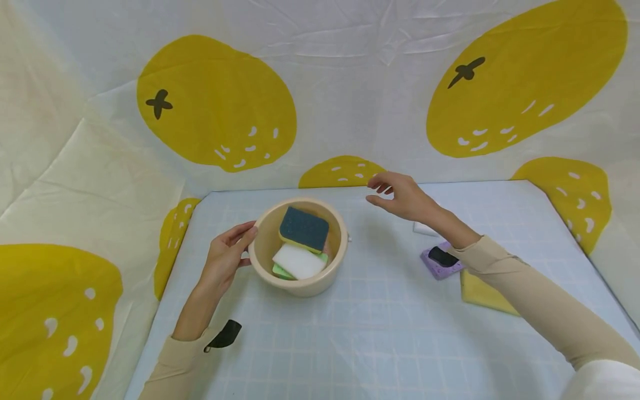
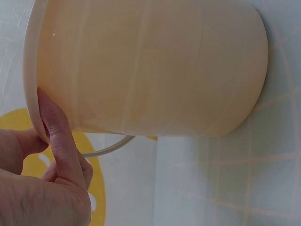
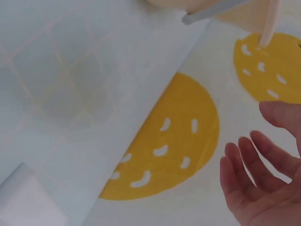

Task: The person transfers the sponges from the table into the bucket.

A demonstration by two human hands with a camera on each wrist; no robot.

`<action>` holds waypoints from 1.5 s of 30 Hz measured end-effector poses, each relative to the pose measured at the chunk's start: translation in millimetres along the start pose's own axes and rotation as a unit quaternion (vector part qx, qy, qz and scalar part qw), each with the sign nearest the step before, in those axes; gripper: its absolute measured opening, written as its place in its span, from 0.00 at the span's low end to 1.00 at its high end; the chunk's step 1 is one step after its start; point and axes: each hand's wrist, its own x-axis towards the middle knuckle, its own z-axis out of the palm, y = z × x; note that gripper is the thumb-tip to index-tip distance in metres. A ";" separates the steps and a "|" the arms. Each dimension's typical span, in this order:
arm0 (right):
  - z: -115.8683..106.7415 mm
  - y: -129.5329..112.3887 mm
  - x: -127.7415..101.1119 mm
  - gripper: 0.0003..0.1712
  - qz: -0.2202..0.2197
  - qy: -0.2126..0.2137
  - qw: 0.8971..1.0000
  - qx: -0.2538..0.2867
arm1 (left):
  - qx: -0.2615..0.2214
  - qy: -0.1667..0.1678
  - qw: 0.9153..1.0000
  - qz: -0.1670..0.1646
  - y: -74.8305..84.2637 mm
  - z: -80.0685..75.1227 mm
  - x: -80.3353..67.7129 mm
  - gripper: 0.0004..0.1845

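A cream bucket (image 1: 310, 288) stands on the table, left of the middle. My left hand (image 1: 223, 259) holds its rim at the left; in the left wrist view the thumb and a finger (image 2: 61, 136) pinch the rim from either side. Inside the bucket lie a yellow sponge with a dark scouring side (image 1: 304, 229), a white sponge (image 1: 300, 261) and a green one (image 1: 281, 271) partly under it. To the bucket's right my right hand (image 1: 404, 197) hangs above the table, fingers loosely bent and nothing between them.
Right of the bucket, near my right forearm, lie a purple sponge (image 1: 439, 269), a yellow sponge (image 1: 485, 293) and a white block (image 1: 423, 228), each partly covered by the arm. A pale wall sheet with yellow fruit prints (image 1: 220, 105) rises behind the table.
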 end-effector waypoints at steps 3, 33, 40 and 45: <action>-3.2 8.9 -7.1 0.16 0.012 0.017 1.000 0.000 | -0.003 -0.001 1.000 0.001 -0.4 -0.3 0.2 0.30; -10.5 97.0 -65.7 0.31 0.215 0.053 0.975 -0.006 | -0.007 -0.002 1.000 0.009 -0.6 -0.8 -0.8 0.30; -5.0 113.5 -75.8 0.36 0.251 0.039 0.967 -0.021 | -0.014 -0.006 1.000 0.010 -3.0 -0.6 0.2 0.29; 1.6 124.2 -81.7 0.42 0.285 0.030 0.957 -0.038 | -0.011 -0.006 1.000 0.009 -2.6 -0.2 0.3 0.29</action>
